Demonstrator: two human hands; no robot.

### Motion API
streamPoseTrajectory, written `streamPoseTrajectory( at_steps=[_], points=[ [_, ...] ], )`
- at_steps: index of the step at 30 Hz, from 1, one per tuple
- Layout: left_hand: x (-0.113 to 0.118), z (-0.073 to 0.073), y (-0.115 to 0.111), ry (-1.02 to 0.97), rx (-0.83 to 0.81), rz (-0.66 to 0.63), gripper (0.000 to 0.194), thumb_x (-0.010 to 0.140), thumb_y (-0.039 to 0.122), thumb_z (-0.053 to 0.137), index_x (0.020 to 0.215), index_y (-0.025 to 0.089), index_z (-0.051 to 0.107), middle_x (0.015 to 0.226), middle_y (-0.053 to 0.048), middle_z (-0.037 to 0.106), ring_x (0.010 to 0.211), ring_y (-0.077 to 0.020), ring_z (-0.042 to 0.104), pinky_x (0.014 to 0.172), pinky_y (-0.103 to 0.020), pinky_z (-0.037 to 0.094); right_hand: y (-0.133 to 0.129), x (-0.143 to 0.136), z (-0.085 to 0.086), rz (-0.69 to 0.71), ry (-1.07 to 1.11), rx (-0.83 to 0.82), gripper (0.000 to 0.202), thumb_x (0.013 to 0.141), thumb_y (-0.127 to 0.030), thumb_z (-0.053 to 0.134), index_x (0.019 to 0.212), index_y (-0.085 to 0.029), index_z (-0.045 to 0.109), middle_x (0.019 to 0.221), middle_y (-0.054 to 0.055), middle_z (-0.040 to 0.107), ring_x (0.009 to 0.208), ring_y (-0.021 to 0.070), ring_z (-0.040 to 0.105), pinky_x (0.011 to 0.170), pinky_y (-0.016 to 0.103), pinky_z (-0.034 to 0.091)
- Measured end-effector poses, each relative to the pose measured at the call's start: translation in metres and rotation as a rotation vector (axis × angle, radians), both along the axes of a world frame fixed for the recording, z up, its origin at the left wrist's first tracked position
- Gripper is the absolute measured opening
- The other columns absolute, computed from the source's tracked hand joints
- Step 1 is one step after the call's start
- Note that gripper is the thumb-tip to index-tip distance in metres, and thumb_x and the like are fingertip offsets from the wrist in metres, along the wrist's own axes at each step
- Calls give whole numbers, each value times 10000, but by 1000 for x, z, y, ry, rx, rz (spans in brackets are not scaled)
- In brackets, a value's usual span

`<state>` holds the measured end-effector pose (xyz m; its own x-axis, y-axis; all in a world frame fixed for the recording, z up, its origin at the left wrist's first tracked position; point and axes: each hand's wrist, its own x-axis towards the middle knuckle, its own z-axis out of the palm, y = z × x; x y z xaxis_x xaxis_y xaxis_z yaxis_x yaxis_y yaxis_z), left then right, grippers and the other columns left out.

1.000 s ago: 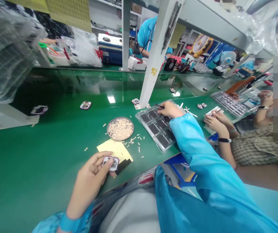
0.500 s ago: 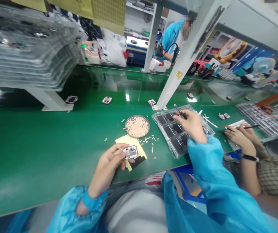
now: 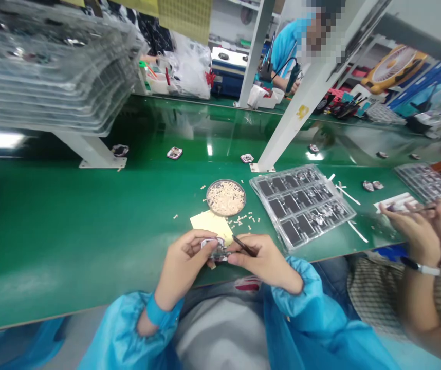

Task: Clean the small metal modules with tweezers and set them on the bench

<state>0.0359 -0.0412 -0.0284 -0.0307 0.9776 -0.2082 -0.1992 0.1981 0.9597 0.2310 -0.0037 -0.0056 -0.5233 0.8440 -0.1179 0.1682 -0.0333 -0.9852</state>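
Note:
Near the table's front edge, my left hand (image 3: 185, 262) grips a small rounded white device part (image 3: 212, 242) with a purple rim. My right hand (image 3: 261, 259) meets it there, its fingers closed round dark tweezers (image 3: 244, 246); a small shiny piece shows between the hands, too small to name. Yellow paper (image 3: 210, 223) lies just behind the hands. Beyond it stands a round dish (image 3: 225, 198) of small beige pieces, some scattered beside it. To the right is a clear tray (image 3: 305, 205) with dark squares and small metallic parts in its compartments.
Stacked clear trays (image 3: 43, 77) stand on a rack at the left. A white post (image 3: 286, 121) rises behind the tray. Device parts (image 3: 175, 152) line the green table's back. A co-worker's hands (image 3: 417, 226) work at the right; another person (image 3: 288, 46) is across the bench.
My right hand has come from above the tray down to the device part in my left hand, tweezers still held. The view has shifted, and the co-worker's hands have moved.

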Motion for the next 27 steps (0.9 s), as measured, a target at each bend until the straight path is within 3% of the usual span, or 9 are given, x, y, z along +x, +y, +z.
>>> streamPoseTrajectory(
  at_steps=[6,11,18,27],
  points=[
    [-8,-6,-6,134,26,9,366,946,437,604,1147,171,755,672,-11,654,561,-109,477,530,-221,407,0,-8,-6,-80,-101,-83,295,813,-422,770,725,-142,747,625,2,648,568,96,480,544,238,352],
    [-11,-9,-10,112,76,-20,378,966,415,581,1226,188,735,711,-18,664,639,-130,496,612,-237,422,4,-9,-6,-81,-135,-72,298,825,-436,754,771,-143,755,643,-2,648,582,97,493,551,235,358],
    [-4,1,-11,74,93,-96,423,892,357,696,1276,179,683,1025,-92,740,802,-199,643,720,-294,529,10,-1,-8,-55,-171,-62,371,834,-503,735,750,-141,729,601,-14,609,553,93,451,529,240,316],
    [-3,-9,-13,248,47,-117,483,870,384,724,1311,202,648,1015,-83,749,836,-216,675,767,-323,545,12,-1,-7,-31,-125,-96,388,819,-509,751,707,-141,698,584,-28,591,548,85,445,540,232,320]
  ],
)
